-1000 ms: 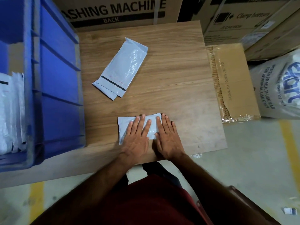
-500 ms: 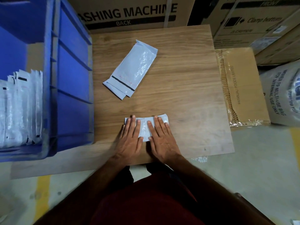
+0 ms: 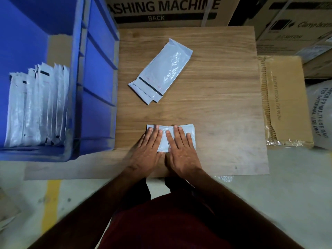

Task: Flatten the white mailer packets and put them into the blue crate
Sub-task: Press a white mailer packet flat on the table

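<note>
A folded white mailer packet (image 3: pixel 165 139) lies near the front edge of the wooden board (image 3: pixel 215 105). My left hand (image 3: pixel 148 150) and my right hand (image 3: pixel 181 150) press flat on it side by side, fingers straight, covering most of it. A small stack of white mailer packets (image 3: pixel 161 71) lies slanted further back on the board. The blue crate (image 3: pixel 97 72) stands at the left, with several white packets (image 3: pixel 37 106) standing upright inside.
Large cardboard boxes (image 3: pixel 161 11) stand behind the board. A flat brown carton (image 3: pixel 285 101) lies to the right, beside a white woven sack (image 3: pixel 321 114). Concrete floor with a yellow line (image 3: pixel 51 198) runs in front.
The view has shifted, showing more of the crate's inside. Both hands have stayed flat on the folded packet, sliding slightly over it.
</note>
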Tool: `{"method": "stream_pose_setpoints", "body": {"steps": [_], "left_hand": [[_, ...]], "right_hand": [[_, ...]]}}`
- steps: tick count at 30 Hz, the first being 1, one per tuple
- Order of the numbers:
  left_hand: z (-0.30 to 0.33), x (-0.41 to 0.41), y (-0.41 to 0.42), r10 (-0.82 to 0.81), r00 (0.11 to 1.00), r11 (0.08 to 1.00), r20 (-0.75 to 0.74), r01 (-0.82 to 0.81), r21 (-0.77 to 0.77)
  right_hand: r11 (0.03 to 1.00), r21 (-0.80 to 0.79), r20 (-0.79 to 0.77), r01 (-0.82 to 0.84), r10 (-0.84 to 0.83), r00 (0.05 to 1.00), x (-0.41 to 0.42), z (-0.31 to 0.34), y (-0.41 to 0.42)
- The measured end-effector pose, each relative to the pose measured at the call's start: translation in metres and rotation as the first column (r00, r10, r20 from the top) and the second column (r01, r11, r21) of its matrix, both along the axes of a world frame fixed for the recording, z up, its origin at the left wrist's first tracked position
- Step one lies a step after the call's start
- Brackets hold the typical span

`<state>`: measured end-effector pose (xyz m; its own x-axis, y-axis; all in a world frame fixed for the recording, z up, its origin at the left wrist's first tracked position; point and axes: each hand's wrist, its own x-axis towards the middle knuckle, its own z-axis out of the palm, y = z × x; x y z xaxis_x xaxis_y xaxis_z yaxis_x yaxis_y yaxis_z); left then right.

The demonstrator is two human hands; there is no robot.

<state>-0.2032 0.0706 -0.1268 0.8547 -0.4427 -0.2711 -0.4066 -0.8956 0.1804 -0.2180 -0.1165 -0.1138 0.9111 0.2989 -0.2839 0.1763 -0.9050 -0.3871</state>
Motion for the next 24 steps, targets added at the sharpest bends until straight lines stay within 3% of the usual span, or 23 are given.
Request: {"method": "stream_pose_setpoints", "body": {"steps": [4,8,13,21,24], "left_hand": [[0.008,0.006,0.004,-0.031,1.0,1.0,0.001,0.031,0.003],[0.018,0.01,0.005,-0.16,0.987,0.987,-0.003,0.16,-0.022],[0.043,0.01,0.002,-0.186,0.974,0.971,0.129,0.202,-0.124],[0.047,0.036,0.008,-0.184,0.98,0.965,0.072,0.194,-0.179],[0.045,0.043,0.001,-0.088,0.993,0.984,0.075,0.098,-0.146]], "right_hand": [[0.999,0.034,0.038,-0.01,0.009,0.999,0.0,0.009,-0.014],[0.994,-0.097,0.053,-0.058,0.063,0.997,-0.006,0.02,-0.031],[0.986,-0.16,0.207,0.039,-0.006,0.978,0.006,0.039,-0.031],[0.984,-0.177,0.247,0.022,0.023,0.969,0.027,0.055,-0.034],[0.977,-0.208,0.214,0.038,0.007,0.977,0.034,0.044,-0.029]]}}
